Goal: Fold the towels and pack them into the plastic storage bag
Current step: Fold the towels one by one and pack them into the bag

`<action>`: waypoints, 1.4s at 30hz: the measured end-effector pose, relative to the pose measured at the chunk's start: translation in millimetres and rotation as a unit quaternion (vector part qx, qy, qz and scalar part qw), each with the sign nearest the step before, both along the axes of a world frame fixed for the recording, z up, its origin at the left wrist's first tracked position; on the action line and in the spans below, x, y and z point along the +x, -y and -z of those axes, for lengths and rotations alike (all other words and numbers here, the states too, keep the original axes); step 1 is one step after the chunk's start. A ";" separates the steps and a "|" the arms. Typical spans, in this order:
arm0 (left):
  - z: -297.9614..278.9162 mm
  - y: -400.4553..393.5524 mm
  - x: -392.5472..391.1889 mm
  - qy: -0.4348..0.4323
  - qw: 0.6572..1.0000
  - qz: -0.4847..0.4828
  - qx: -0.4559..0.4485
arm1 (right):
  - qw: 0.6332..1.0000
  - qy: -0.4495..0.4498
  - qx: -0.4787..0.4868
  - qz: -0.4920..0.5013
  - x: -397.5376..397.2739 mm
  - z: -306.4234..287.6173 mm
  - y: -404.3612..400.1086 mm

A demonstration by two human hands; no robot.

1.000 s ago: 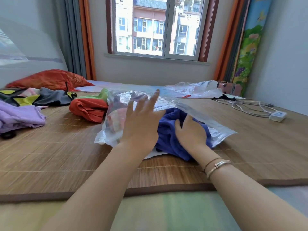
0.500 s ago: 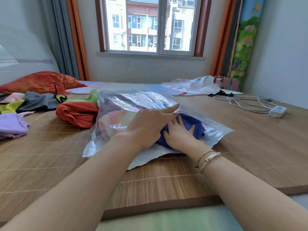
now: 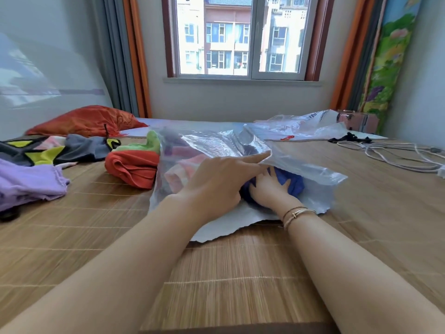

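Hands (image 3: 240, 186) press soft blue towel (image 3: 292, 183) inside crinkly clear plastic bag (image 3: 313, 171).

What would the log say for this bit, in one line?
step: packing | right hand pushes blue towel into bag | left hand lifts flap | orange towel outside

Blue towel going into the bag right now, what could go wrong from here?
1. The right hand presses the blue towel in flat-fingered, not gripping it; the fold may bunch or open as it slides.
2. The left hand lifts the storage bag flap with straight fingers only; the film could slip and close the mouth.
3. The bag's near edge looks ragged; more pushing might tear it.
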State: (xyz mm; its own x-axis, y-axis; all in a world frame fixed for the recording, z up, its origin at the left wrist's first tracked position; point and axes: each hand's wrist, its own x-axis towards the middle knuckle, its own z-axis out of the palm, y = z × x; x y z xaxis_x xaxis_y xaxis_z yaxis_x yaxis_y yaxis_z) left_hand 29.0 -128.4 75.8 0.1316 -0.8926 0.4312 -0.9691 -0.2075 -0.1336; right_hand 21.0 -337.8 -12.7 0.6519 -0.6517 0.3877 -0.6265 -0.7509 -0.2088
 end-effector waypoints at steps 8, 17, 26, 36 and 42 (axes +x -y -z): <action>35.5 5.7 2.5 -0.042 0.999 0.000 -0.001 | 0.993 -0.004 -0.021 -0.118 -97.6 -0.3 -42.4; 57.9 -70.7 -6.9 -0.126 0.984 -0.067 -0.108 | 0.969 0.112 -0.092 -0.199 -115.4 -8.2 -132.0; 90.4 -203.9 35.9 -0.232 0.900 -0.206 -0.305 | 0.937 0.104 -0.065 -0.327 -45.7 -11.6 -261.6; 111.0 -254.1 114.4 -0.344 0.826 -0.268 -0.357 | 0.965 -0.002 0.085 -0.248 114.8 -1.8 -290.4; 111.8 -249.7 148.8 -0.412 0.800 -0.286 -0.330 | 0.977 0.002 0.149 -0.151 184.5 -2.3 -252.6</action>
